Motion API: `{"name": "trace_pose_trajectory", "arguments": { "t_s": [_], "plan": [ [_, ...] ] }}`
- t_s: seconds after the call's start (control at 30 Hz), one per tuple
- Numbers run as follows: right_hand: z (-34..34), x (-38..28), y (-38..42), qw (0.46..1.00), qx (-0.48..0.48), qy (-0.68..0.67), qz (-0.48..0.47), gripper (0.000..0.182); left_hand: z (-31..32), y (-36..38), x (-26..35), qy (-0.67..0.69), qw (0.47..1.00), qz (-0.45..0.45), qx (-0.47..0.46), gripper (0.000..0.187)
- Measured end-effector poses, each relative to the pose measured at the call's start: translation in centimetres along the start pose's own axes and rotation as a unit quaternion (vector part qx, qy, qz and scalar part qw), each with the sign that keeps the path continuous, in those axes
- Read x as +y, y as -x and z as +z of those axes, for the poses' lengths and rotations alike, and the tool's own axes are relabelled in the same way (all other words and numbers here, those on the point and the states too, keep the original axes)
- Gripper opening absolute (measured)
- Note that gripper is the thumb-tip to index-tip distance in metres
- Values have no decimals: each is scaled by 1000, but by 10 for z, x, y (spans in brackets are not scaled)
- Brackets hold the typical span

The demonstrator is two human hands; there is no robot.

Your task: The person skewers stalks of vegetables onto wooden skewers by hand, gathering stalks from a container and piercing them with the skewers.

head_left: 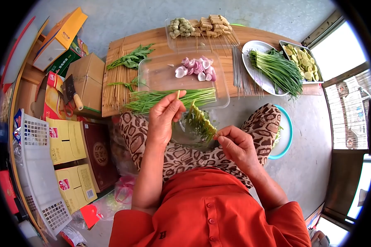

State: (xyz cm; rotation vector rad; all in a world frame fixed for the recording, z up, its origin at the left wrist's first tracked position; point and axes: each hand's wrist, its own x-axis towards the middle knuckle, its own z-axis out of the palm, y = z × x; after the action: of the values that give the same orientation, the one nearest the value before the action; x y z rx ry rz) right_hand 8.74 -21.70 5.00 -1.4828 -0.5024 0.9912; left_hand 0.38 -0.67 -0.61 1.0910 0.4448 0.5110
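My right hand (236, 149) is closed in a pinch on the lower end of a skewer of leafy greens (201, 122), which slants up and left in front of my lap. My left hand (166, 116) is also pinched closed, just left of the skewer's upper end. A small pale tip sticks up from its fingers, too little to name. Long green stalks (152, 101) lie just beyond my left hand, partly in a clear plastic tray (160, 74). In that tray are pieces of red onion (198, 67). A clear container (183, 133) shows partly below the greens.
On the wooden table (130, 41) are bamboo skewers (115, 88), leafy greens (134, 57), a tray of filled skewers (200, 26), chives (276, 70) on a white plate (251, 46), and sliced vegetables (303, 61). Boxes (68, 140) and a cleaver (72, 92) are at left; a blue-rimmed basin (289, 131) stands right.
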Motion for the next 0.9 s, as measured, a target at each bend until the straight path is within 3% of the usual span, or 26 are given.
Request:
{"name": "trace_pose_trajectory", "arguments": {
  "t_s": [0.9],
  "plan": [
    [6,-1,2,1000,-7,5,-5,14,2,5,1,-5,1000,4,-23,23]
  ]
}}
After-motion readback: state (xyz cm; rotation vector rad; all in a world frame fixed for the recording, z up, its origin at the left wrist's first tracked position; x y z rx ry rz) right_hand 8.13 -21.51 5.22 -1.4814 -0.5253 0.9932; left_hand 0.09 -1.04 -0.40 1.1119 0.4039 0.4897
